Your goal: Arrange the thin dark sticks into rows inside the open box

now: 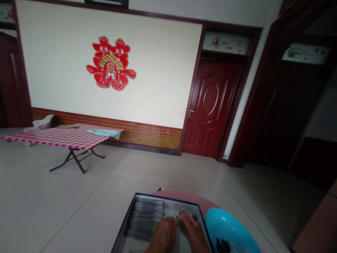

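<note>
Shallow, open rectangular box with a dark blue rim and pale inside (pixel 135 242): saw it at six o'clock, resting on a pink, round-edged tabletop (pixel 185 195), its near side cut off from view. Inside, toward ten o'clock, saw slim, dark, rod-like pieces (pixel 146 218) lying side by side, blurred, with paler ends. Saw the bare left hand (pixel 163 232) low over the box at six o'clock, fingers curled inward; could not tell its grip, with fingertips turned out of sight. Just beside it, at its three o'clock, saw the bare right hand (pixel 192 230), thumb and fingers pinched on a small pale thing (pixel 179 218), too blurred to make out further. At five o'clock, just beside the box, saw a glossy bright-blue plastic basin (pixel 231 225) with black items (pixel 222 245) inside. At nine o'clock, well apart on the pale tiled floor (pixel 131 168), saw a folding-leg table with a pink-and-white checked top (pixel 71 137), bearing a pale turquoise cloth (pixel 104 133) toward its three o'clock edge; behind it, made out a white chair (pixel 43 123). Between ten and eleven o'clock, saw a red, gold-detailed ornament (pixel 112 65) on the white wall (pixel 163 70), above a gold-brown brick-patterned band (pixel 158 136); at two o'clock, a dark-red panelled door (pixel 207 105) with a silvery handle (pixel 192 111).
</note>
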`<control>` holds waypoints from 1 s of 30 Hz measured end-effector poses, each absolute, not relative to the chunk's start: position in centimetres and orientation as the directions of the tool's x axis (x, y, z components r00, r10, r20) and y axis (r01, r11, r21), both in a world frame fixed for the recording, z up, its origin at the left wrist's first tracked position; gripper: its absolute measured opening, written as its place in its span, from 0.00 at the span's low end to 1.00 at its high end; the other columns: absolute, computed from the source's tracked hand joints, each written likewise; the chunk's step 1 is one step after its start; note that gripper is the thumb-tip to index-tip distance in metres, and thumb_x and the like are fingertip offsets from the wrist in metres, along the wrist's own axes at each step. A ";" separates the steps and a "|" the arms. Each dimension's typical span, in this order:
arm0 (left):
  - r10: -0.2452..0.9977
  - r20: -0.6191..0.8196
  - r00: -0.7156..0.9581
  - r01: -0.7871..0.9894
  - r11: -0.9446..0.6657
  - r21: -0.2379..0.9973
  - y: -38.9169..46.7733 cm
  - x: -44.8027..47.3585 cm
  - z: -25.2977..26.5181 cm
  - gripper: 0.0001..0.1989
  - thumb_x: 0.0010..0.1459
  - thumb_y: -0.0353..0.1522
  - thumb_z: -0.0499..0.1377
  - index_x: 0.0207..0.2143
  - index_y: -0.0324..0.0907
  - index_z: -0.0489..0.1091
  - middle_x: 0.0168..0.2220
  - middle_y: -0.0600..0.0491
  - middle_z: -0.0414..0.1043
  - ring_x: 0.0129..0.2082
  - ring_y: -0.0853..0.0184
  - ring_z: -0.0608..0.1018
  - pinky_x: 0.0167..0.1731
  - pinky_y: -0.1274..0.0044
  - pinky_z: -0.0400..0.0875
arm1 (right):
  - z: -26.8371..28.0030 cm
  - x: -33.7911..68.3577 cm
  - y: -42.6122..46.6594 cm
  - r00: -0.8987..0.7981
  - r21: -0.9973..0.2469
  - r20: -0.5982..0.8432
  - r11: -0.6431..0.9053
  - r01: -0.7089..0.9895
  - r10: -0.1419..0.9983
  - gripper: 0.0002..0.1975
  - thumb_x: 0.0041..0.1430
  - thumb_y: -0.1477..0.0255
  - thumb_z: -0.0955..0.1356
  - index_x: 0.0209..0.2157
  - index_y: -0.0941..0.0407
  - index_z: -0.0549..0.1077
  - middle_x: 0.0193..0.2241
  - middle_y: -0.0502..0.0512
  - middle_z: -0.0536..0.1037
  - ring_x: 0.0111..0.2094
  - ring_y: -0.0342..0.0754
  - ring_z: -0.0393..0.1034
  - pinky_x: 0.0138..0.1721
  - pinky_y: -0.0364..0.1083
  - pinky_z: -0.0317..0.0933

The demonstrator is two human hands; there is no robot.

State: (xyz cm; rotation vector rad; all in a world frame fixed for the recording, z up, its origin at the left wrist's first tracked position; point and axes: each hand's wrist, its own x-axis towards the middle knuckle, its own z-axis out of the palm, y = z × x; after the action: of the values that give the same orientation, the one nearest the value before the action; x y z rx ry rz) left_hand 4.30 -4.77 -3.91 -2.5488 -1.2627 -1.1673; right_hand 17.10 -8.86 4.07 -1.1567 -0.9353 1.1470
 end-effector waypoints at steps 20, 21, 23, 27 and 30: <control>0.906 0.225 0.359 0.859 -0.415 0.300 -2.8 -2.9 4.5 0.11 0.61 0.28 0.51 0.37 0.43 0.74 0.40 0.48 0.74 0.41 0.63 0.75 0.42 0.74 0.67 | 2.7 17.7 -7.8 0.268 -0.973 -0.108 -0.046 -0.228 0.957 0.37 0.40 0.45 0.71 0.47 0.55 0.71 0.44 0.62 0.79 0.43 0.57 0.74 0.44 0.52 0.64; 0.905 0.223 0.362 0.862 -0.416 0.289 -2.7 -3.5 4.7 0.11 0.60 0.27 0.52 0.36 0.43 0.74 0.40 0.48 0.74 0.42 0.63 0.75 0.43 0.73 0.67 | 2.9 17.6 -7.9 0.270 -0.978 -0.105 -0.051 -0.202 0.957 0.36 0.41 0.45 0.70 0.46 0.55 0.71 0.43 0.62 0.79 0.42 0.57 0.74 0.44 0.53 0.64; 0.902 0.222 0.371 0.870 -0.421 0.256 -2.6 -4.4 4.6 0.10 0.59 0.28 0.53 0.33 0.43 0.75 0.39 0.48 0.73 0.42 0.62 0.74 0.44 0.71 0.66 | 3.4 17.4 -8.0 0.269 -0.986 -0.098 -0.057 -0.156 0.958 0.33 0.43 0.46 0.69 0.44 0.56 0.73 0.42 0.61 0.80 0.40 0.56 0.74 0.42 0.52 0.65; 0.898 0.213 0.384 0.879 -0.426 0.213 -2.7 -4.7 3.8 0.11 0.58 0.27 0.53 0.32 0.43 0.76 0.39 0.47 0.72 0.43 0.60 0.72 0.45 0.70 0.65 | 4.0 17.2 -8.1 0.268 -0.993 -0.084 -0.060 -0.097 0.960 0.27 0.45 0.48 0.68 0.39 0.55 0.75 0.38 0.59 0.81 0.36 0.54 0.74 0.38 0.51 0.65; 0.905 0.220 0.365 0.888 -0.409 0.209 -2.9 -4.7 3.5 0.12 0.56 0.25 0.53 0.35 0.44 0.76 0.41 0.48 0.72 0.44 0.59 0.72 0.46 0.70 0.64 | 4.0 17.1 -8.1 0.270 -0.997 -0.064 -0.048 -0.062 0.961 0.25 0.46 0.51 0.68 0.38 0.55 0.76 0.36 0.59 0.81 0.34 0.53 0.74 0.35 0.49 0.64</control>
State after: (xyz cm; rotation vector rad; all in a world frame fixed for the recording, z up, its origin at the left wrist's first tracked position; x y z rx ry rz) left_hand -4.74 -2.88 3.50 -2.6394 -1.7362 -0.4824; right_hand 17.11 -8.09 4.01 -1.3273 -0.9379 1.0693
